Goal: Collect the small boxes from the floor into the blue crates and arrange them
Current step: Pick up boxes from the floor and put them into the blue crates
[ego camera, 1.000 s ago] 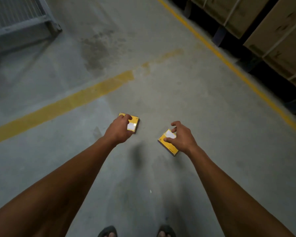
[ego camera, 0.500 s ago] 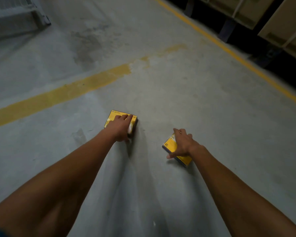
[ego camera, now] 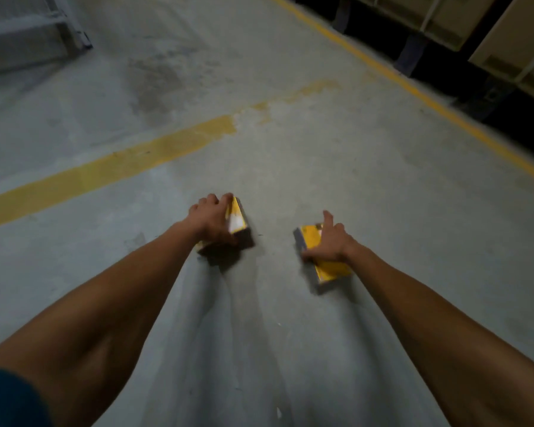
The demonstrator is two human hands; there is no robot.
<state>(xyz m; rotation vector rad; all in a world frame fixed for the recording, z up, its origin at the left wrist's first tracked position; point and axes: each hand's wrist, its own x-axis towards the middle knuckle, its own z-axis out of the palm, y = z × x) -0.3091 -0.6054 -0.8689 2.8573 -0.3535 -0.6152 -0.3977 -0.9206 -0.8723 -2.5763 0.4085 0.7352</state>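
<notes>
Two small yellow boxes are at the middle of the grey concrete floor. My left hand [ego camera: 211,218] grips the left yellow box [ego camera: 237,219], tilted up on its edge with its white label showing. My right hand [ego camera: 329,245] holds the right yellow box [ego camera: 329,268], thumb on its near side and fingers over its top; that box is raised at an angle off the floor. No blue crate is in view.
A broad yellow floor line [ego camera: 105,171] runs across the left. A thinner yellow line [ego camera: 413,87] borders dark racking with strapped cardboard cartons [ego camera: 512,35] at the top right. A grey metal frame [ego camera: 28,29] stands at the top left.
Both hands have closed round their boxes and tipped them up from lying flat on the floor. The view has shifted slightly nearer the boxes.
</notes>
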